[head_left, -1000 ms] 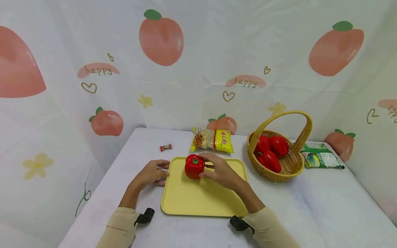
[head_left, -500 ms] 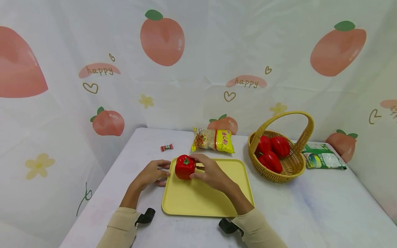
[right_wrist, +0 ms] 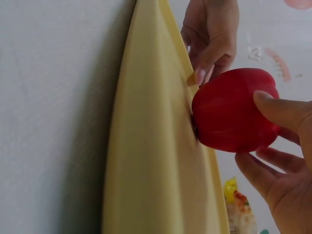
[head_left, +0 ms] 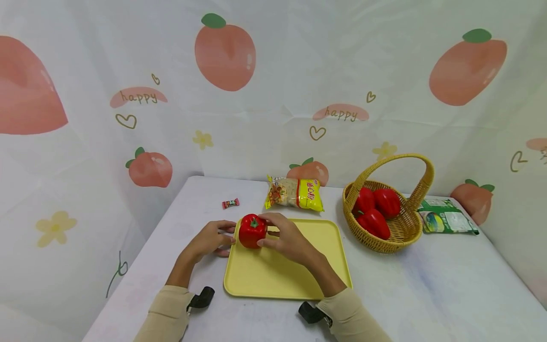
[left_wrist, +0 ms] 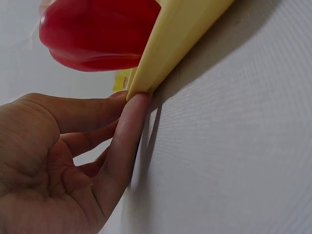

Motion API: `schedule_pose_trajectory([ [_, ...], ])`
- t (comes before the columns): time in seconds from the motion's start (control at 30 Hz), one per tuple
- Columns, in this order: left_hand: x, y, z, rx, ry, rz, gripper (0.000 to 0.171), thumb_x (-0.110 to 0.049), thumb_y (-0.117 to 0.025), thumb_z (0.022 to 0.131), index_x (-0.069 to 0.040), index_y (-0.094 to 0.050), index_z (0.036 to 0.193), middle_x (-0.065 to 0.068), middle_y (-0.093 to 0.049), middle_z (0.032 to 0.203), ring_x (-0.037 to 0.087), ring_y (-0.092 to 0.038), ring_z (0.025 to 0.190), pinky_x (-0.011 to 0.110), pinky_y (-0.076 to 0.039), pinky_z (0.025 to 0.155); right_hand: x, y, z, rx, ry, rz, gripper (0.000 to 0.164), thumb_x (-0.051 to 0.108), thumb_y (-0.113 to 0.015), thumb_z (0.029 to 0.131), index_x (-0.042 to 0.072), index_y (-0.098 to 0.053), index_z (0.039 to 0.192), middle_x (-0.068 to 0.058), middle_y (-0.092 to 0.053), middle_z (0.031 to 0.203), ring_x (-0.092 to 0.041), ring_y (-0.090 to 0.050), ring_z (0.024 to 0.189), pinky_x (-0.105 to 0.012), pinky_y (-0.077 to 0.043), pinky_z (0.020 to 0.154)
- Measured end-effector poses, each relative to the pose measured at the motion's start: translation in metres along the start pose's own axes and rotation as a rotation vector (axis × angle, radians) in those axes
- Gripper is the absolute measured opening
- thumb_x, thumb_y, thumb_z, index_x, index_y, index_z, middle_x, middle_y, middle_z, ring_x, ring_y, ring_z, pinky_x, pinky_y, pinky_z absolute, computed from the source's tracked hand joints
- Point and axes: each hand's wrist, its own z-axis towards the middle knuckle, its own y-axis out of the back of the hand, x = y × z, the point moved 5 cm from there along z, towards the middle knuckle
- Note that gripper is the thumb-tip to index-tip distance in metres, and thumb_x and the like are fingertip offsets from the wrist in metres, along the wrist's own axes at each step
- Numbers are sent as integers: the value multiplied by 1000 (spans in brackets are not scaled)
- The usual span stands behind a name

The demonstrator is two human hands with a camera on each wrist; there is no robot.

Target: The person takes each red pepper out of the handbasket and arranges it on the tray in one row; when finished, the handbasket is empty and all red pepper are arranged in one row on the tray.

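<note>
A red bell pepper [head_left: 251,232] with a green stem stands upright at the left side of a yellow tray [head_left: 286,275]. My right hand [head_left: 289,241] grips it from the right, with the thumb on the near side and fingers behind. In the right wrist view, thumb and fingers touch the pepper [right_wrist: 231,112], whose base meets the tray [right_wrist: 146,161]. At the tray's left edge is my left hand [head_left: 209,239]. The left wrist view shows that hand [left_wrist: 68,151] pinching the tray's rim [left_wrist: 151,68] between thumb and fingers, with the pepper [left_wrist: 97,34] just above the rim.
To the right stands a wicker basket [head_left: 380,244] holding 3 red bell peppers [head_left: 373,223]. A green packet [head_left: 448,218] lies beyond it. Behind the tray are a yellow food packet [head_left: 295,194] and a small wrapped candy [head_left: 231,203]. A printed curtain [head_left: 256,128] hangs behind the table.
My right hand has moved left with the bell pepper, from left of the tray's middle to near its left edge. The left hand stays at the rim.
</note>
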Motion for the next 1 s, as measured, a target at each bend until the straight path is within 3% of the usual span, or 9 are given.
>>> schedule_pose_trajectory([
  [0.43, -1, 1, -2, 2, 3, 6, 55, -6, -71, 94, 2, -58, 146, 20, -62, 139, 23, -68, 101, 35, -67, 73, 1, -4, 1, 13, -7, 22, 66, 11, -79, 96, 5, -49, 155, -11, -55, 154, -29, -58, 139, -40, -58, 106],
  [1.0, -2, 0, -2, -2, 14, 6, 55, -5, -72, 93, 1, -59, 146, 19, -62, 137, 24, -67, 101, 35, -67, 74, 1, 1, 0, 15, -3, 24, 68, 13, -80, 95, 5, -50, 155, -12, -55, 156, -32, -61, 136, -44, -58, 105],
])
